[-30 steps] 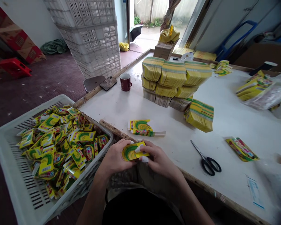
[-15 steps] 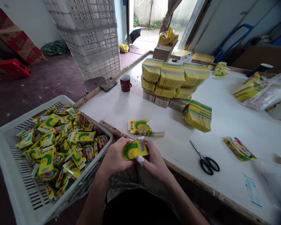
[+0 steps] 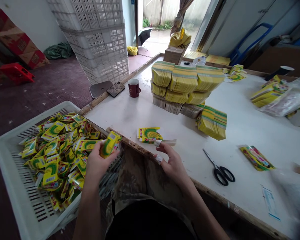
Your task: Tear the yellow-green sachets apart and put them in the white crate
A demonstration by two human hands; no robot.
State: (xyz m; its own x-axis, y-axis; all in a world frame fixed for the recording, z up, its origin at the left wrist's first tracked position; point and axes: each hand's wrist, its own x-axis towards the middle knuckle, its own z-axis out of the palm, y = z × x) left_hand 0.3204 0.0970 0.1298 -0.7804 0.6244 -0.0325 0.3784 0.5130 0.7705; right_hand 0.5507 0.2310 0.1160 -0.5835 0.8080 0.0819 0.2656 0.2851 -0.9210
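Note:
My left hand [image 3: 97, 161] grips a small yellow and green carton [image 3: 111, 144] with a barcode, held over the right edge of the white plastic basket [image 3: 8, 186]. Many similar cartons [image 3: 51, 146] lie heaped in that basket. At the table's front edge my right hand [image 3: 168, 158] is empty, its fingers apart and white tape on two of them. Its fingertips are close to a few flat, unfolded cartons [image 3: 150, 134] lying on the table; whether they touch is hard to make out.
On the white table [image 3: 130, 116] are stacked bundles of flat cartons [image 3: 185, 80], a maroon mug [image 3: 134, 88], a phone [image 3: 116, 89] and black-handled scissors [image 3: 220, 170]. A carton [image 3: 256, 158] and clear plastic bags [image 3: 285, 100] lie right. White crates [image 3: 97, 40] are stacked behind the basket.
My left hand has moved left with the carton, from in front of the table to the basket's edge. My right hand has let go of it and moved slightly right.

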